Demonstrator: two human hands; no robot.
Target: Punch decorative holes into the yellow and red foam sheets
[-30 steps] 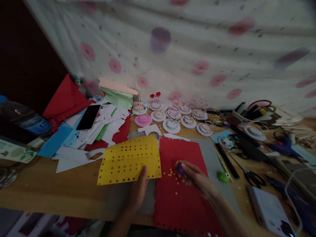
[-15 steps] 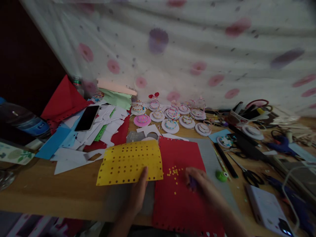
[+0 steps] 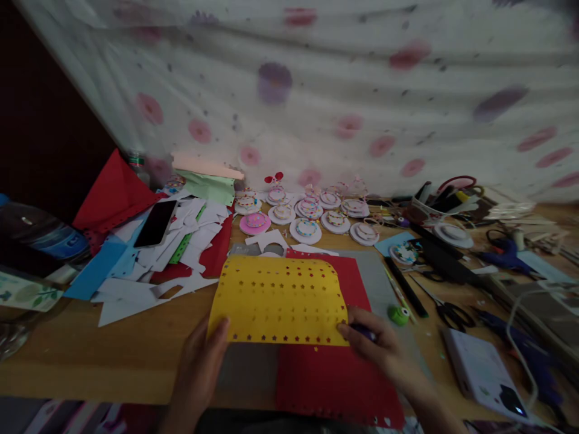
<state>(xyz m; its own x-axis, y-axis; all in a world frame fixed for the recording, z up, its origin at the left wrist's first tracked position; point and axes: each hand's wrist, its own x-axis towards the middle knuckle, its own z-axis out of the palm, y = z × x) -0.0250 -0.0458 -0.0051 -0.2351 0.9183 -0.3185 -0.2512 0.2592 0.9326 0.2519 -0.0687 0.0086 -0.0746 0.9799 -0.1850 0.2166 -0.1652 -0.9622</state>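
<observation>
A yellow sheet [image 3: 271, 301], punched with rows of star-shaped holes, is held up between my two hands. My left hand [image 3: 203, 355] grips its left edge with the thumb on top. At the lower right corner, my right hand [image 3: 373, 337] pinches the sheet and also keeps a small purple object [image 3: 364, 331] in its palm, mostly hidden by the fingers. Beneath lies a red sheet [image 3: 335, 386] with holes along its edge, on a grey mat [image 3: 246, 367]. One tiny yellow star [image 3: 316, 349] shows below the yellow sheet, which covers the area behind it.
Several small decorated paper hats [image 3: 306, 229] stand at the back. Paper scraps [image 3: 190, 232] and a phone [image 3: 156, 224] lie left, near a bottle [image 3: 49, 235]. Scissors [image 3: 452, 313], a green-topped pencil [image 3: 398, 313], a white-purple device [image 3: 484, 374] and a glue gun [image 3: 509, 253] lie right.
The yellow sheet has moved right, over the loose yellow stars. My left hand has shifted to its left edge, and my right hand has taken hold of its right corner. The view has turned slightly.
</observation>
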